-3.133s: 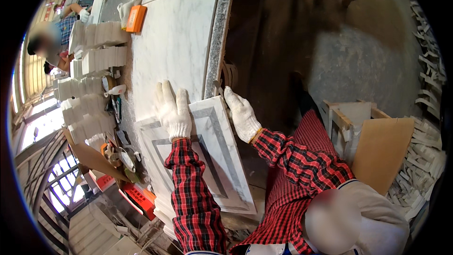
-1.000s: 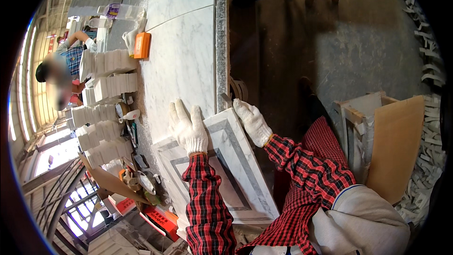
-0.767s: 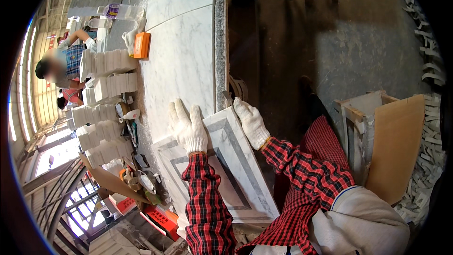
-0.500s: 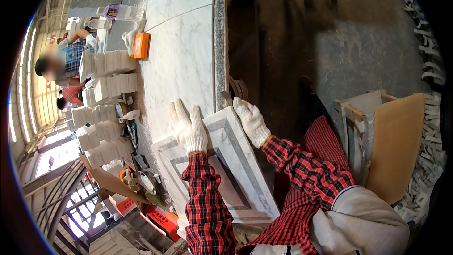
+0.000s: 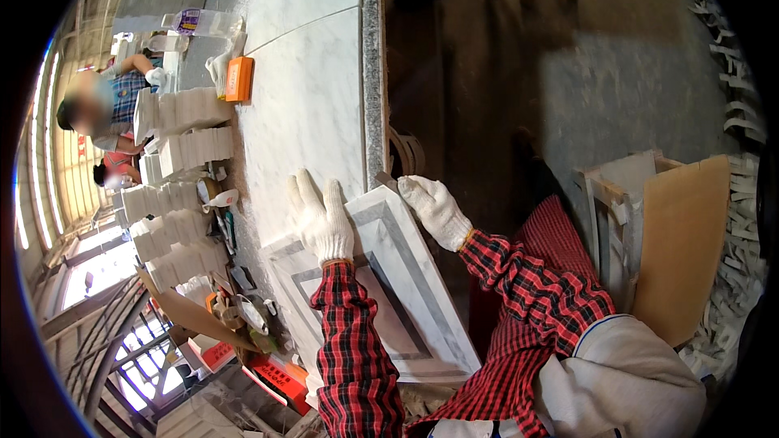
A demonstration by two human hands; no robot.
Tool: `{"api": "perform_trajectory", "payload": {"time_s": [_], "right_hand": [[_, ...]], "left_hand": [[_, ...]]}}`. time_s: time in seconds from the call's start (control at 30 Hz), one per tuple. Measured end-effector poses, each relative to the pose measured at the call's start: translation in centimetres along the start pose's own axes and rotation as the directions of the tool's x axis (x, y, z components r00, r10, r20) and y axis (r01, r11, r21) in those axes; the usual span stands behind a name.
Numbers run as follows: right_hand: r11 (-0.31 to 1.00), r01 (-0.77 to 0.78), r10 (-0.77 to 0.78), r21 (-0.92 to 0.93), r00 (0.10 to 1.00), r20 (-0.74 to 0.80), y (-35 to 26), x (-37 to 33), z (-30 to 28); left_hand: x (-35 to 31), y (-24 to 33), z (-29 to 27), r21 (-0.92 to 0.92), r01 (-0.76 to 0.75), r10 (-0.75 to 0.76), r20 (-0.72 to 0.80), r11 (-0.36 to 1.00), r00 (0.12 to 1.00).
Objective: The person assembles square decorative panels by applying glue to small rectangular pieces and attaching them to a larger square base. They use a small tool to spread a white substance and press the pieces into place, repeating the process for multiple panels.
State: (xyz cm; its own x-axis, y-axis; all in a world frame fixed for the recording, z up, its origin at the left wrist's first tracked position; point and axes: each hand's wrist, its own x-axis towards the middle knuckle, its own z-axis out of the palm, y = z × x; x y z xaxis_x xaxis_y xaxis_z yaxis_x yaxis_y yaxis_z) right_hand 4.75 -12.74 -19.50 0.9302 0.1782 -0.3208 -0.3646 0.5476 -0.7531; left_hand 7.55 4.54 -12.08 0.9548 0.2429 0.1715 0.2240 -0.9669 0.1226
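Two knit-gloved hands, left (image 5: 323,219) flat with fingers spread, right (image 5: 434,209) fingers grasping the framed marble tile (image 5: 389,292) corner.

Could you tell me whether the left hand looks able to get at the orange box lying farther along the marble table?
Probably yes, with a stretch. The left hand lies flat on the framed marble tile, and the marble table between it and the orange box is bare, so nothing blocks the way.

Stacks of white tiles (image 5: 182,109), orange box (image 5: 238,79), perhaps a plastic bottle (image 5: 203,22), cardboard sheet (image 5: 680,247).
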Motion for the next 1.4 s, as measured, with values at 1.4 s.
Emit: {"api": "perform_trajectory", "payload": {"time_s": [1.4], "right_hand": [[0.999,0.031,-0.031,-0.036,0.999,-0.008,1.2,-0.8,-0.5]], "left_hand": [[-0.2,-0.3,0.0,0.009,-0.005,0.005,0.010,1.000,1.000]]}}
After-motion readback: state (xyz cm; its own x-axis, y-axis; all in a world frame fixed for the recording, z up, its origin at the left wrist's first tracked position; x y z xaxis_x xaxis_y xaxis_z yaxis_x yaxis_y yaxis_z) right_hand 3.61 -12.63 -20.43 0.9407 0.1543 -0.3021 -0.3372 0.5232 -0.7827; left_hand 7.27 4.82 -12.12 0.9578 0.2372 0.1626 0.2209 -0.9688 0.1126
